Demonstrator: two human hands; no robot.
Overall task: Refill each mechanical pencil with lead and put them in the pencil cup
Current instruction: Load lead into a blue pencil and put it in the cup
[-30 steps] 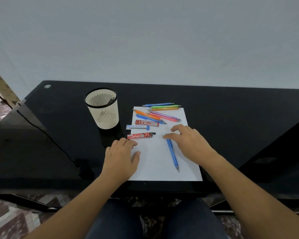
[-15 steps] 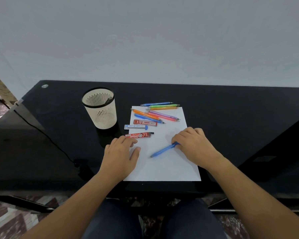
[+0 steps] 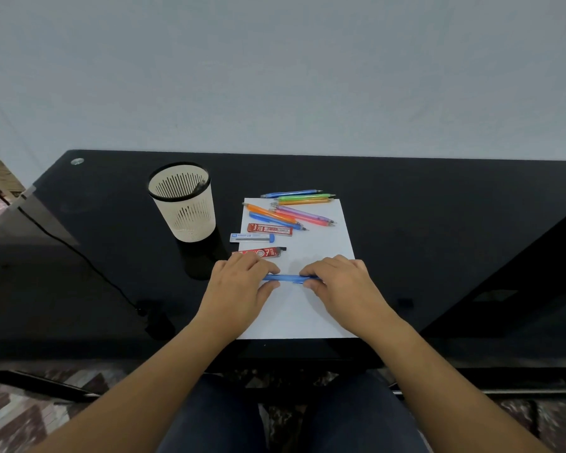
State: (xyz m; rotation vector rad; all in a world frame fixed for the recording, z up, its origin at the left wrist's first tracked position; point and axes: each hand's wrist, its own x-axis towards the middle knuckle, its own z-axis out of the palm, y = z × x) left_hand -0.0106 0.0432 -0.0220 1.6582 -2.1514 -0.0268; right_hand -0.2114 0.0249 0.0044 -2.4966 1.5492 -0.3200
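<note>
On the black table (image 3: 438, 223), over the white sheet (image 3: 307, 308), both hands had closed in! The left hand (image 3: 239, 286), flat by the red lead case (image 3: 262, 253) a moment earlier, had come across to meet the right hand (image 3: 343, 286). The blue pencil (image 3: 286, 278) had swung from lengthwise to crosswise. Each hand pinched one end, fingers over and thumb near side, with bare barrel between. Opening it for lead looked next. The pencil cup (image 3: 185, 204) stood well apart.
</note>
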